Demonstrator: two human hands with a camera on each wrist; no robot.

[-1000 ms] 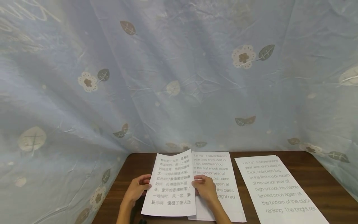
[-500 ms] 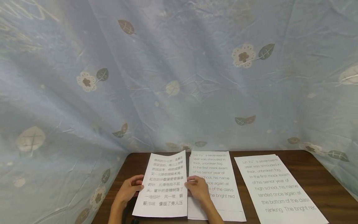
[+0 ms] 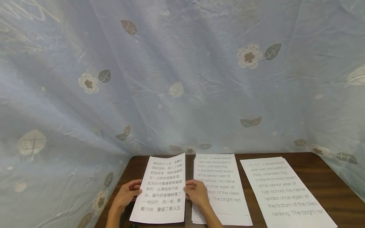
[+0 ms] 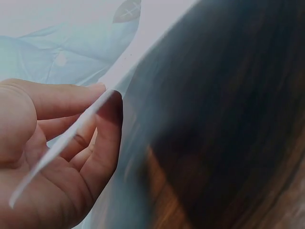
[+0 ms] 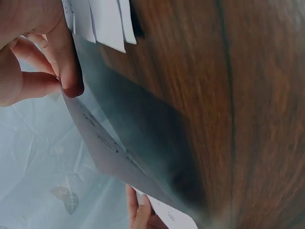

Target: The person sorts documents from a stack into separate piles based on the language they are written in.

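Note:
A white sheet of paper printed with Chinese characters is held at the left of the table, its top edge bowed. My left hand pinches its left edge. On the opposite edge, my right hand pinches it between thumb and fingers. The left wrist view shows the sheet edge-on between the left thumb and fingertips. From the right wrist, the sheet appears raised off the wooden table, with a dark shadow beneath. Right of it lie sheets with English print, partly covered by my right hand.
Another stack of English-printed sheets lies tilted at the right of the dark wooden table. A bluish cloth with leaves and flowers hangs behind and at the sides. Part of a small black object shows at the bottom edge.
Both hands have moved left with the Chinese-printed sheet, off the middle English-printed sheets. A strip of table now shows between them, and more English text is uncovered.

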